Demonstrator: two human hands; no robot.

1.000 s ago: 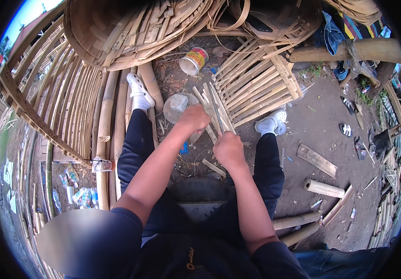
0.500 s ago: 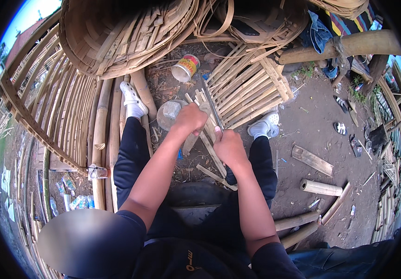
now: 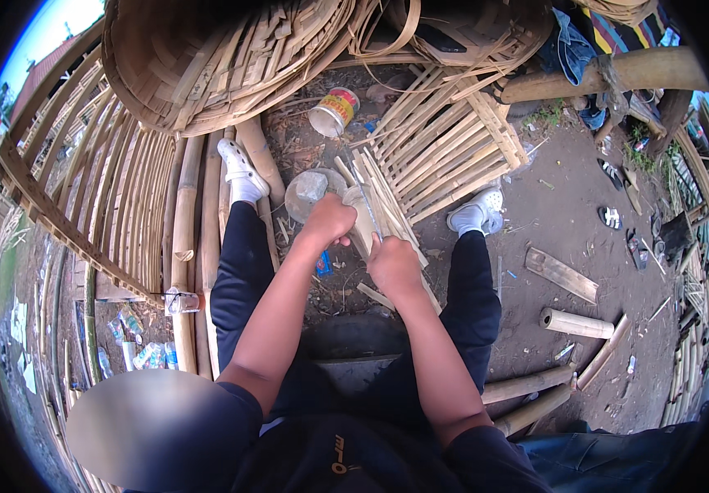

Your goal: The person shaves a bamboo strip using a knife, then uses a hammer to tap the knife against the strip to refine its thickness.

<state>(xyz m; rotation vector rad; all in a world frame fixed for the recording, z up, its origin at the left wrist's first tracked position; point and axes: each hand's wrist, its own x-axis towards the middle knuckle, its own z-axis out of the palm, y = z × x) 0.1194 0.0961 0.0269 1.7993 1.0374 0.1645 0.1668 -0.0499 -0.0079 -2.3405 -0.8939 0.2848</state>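
While the person sits with knees spread above bare dirt, both hands meet just beyond the lap over a short piece of bamboo (image 3: 362, 226). That left hand (image 3: 327, 222) is curled into a closed fist around the near left side of the bamboo piece, knuckles up. Just to its right, the right hand (image 3: 394, 264) is also closed, gripping a dark blade (image 3: 368, 215) that runs away from the fist toward the far end of the bamboo; how the blade meets the wood is too small to tell. A bundle of thin bamboo strips (image 3: 387, 209) fans out from under the hands, slanting from far left to near right across the ground. Beyond the left hand lies a round grey metal lid (image 3: 309, 193), and farther off a tin can (image 3: 334, 111) lies on its side. A flat panel of bamboo slats (image 3: 445, 144) rests on the ground at the far right, near the right foot in a white shoe (image 3: 476, 215); the left white shoe (image 3: 239, 168) sits against long bamboo poles (image 3: 190, 246) running near to far on the left. A large woven bamboo basket (image 3: 206, 66) fills the far left. To the right, well apart, lie a cut bamboo section (image 3: 576, 324) and a flat wooden board (image 3: 561, 275).
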